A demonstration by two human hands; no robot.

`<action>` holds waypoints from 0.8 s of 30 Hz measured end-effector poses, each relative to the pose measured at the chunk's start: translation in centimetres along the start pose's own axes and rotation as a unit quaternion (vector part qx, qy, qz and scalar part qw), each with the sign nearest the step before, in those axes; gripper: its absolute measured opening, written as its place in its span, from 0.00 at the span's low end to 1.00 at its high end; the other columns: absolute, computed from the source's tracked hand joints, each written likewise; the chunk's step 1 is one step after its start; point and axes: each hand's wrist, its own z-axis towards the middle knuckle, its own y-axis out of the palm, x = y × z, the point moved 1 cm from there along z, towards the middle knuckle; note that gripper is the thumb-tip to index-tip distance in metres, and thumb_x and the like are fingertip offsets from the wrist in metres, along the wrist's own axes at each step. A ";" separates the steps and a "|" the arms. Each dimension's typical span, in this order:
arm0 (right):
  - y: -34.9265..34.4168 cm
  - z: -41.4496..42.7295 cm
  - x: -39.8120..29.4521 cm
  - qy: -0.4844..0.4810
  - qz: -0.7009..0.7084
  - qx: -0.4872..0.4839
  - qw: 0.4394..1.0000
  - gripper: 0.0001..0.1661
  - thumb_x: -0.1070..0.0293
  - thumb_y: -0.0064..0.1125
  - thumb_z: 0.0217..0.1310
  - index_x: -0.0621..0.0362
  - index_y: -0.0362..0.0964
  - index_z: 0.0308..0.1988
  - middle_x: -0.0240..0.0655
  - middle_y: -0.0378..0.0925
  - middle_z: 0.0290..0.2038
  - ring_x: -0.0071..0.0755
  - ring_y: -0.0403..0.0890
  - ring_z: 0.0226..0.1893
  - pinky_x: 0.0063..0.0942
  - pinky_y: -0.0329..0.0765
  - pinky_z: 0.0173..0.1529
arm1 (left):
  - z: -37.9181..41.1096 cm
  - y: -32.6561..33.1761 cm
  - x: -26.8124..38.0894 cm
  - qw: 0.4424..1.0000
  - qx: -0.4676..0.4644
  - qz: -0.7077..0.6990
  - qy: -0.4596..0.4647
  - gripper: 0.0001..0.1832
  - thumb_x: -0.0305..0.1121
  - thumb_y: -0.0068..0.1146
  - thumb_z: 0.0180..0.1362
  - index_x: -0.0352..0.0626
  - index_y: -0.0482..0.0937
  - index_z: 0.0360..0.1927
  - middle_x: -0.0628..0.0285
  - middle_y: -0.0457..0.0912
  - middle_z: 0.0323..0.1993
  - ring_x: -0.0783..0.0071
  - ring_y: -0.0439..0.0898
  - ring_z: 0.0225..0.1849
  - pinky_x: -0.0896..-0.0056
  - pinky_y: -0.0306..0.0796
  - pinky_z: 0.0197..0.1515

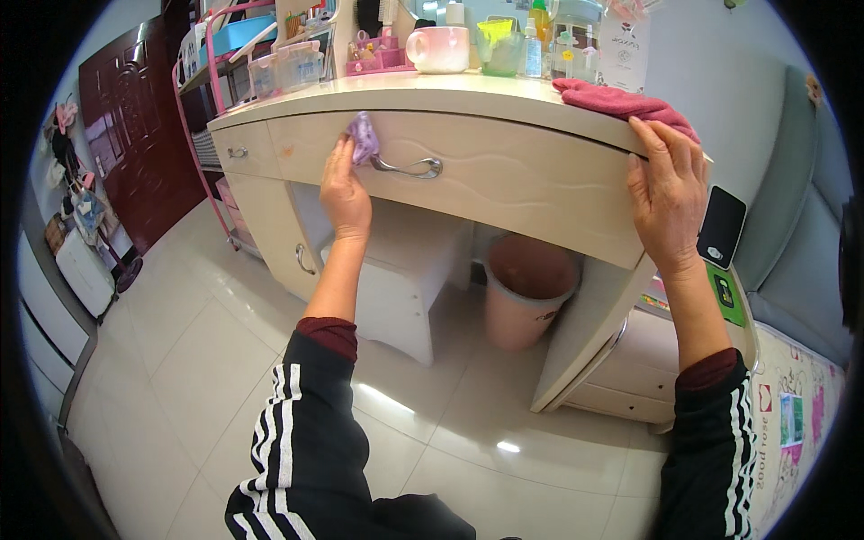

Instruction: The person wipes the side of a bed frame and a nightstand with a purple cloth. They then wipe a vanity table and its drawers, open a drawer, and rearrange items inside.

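Observation:
My left hand holds a small purple cloth against the wide drawer front of a cream dressing table. Just right of that cloth is the drawer's curved metal handle. Over at the table's right end, my right hand grips the edge of the tabletop, thumb below and fingers on top. A folded dark pink cloth lies on the tabletop corner, touching or very close to those fingertips. An orange mark shows on the drawer front, left of the purple cloth.
On the tabletop stand a pink mug, a green cup, a spray bottle, a clear jar and plastic boxes. Beneath are a white stool and a pink bin. A bedside cabinet stands right.

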 end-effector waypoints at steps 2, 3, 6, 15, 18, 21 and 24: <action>0.6 0.0 -0.2 0.011 0.009 0.032 0.999 0.20 0.74 0.58 0.50 0.54 0.74 0.47 0.33 0.74 0.42 0.39 0.72 0.44 0.33 0.68 0.50 | -1.0 0.0 -0.5 0.999 0.000 -0.001 -0.053 0.23 0.16 0.40 0.54 0.40 0.73 0.55 0.55 0.74 0.55 0.57 0.71 0.59 0.64 0.64 0.61; 0.8 0.0 -0.1 0.011 0.005 0.041 0.999 0.19 0.74 0.58 0.50 0.54 0.74 0.47 0.33 0.74 0.42 0.39 0.72 0.44 0.33 0.68 0.50 | -1.5 -0.2 -0.4 0.997 0.000 -0.001 -0.079 0.24 0.16 0.40 0.55 0.39 0.72 0.55 0.54 0.74 0.55 0.57 0.71 0.59 0.65 0.64 0.60; 1.3 -0.2 -0.1 0.015 -0.002 0.057 0.998 0.19 0.73 0.57 0.51 0.54 0.74 0.46 0.32 0.74 0.41 0.38 0.72 0.44 0.33 0.68 0.50 | -4.2 1.4 0.4 0.991 0.050 -0.044 -0.114 0.24 0.16 0.41 0.55 0.38 0.70 0.57 0.52 0.72 0.57 0.55 0.70 0.60 0.64 0.63 0.61; 1.9 -0.4 0.0 0.019 -0.027 0.066 0.997 0.19 0.73 0.56 0.52 0.51 0.74 0.46 0.31 0.73 0.42 0.37 0.72 0.45 0.32 0.67 0.51 | -9.5 4.0 7.7 0.985 0.065 -0.113 -0.111 0.25 0.16 0.40 0.55 0.34 0.68 0.59 0.48 0.64 0.63 0.53 0.60 0.66 0.60 0.56 0.65; 1.8 -0.5 0.1 0.016 -0.020 0.057 0.998 0.19 0.73 0.55 0.53 0.51 0.74 0.47 0.31 0.74 0.43 0.36 0.72 0.46 0.32 0.66 0.52 | -10.1 3.8 9.5 0.992 0.038 -0.107 -0.045 0.25 0.17 0.41 0.53 0.34 0.70 0.57 0.48 0.66 0.62 0.52 0.62 0.65 0.58 0.58 0.64; 1.7 -0.8 0.3 0.010 -0.017 0.049 0.999 0.19 0.72 0.54 0.55 0.50 0.74 0.49 0.31 0.74 0.44 0.36 0.72 0.47 0.32 0.66 0.53 | -10.2 2.6 10.3 0.994 -0.019 -0.109 0.014 0.24 0.15 0.41 0.54 0.35 0.72 0.56 0.49 0.69 0.60 0.51 0.64 0.64 0.60 0.60 0.63; 1.8 -0.9 0.7 -0.011 -0.026 0.036 0.999 0.19 0.71 0.53 0.57 0.49 0.73 0.50 0.31 0.73 0.46 0.36 0.71 0.48 0.32 0.66 0.53 | -10.1 1.1 9.6 0.989 -0.086 -0.077 0.093 0.23 0.14 0.43 0.50 0.37 0.77 0.50 0.51 0.74 0.55 0.54 0.69 0.61 0.61 0.64 0.60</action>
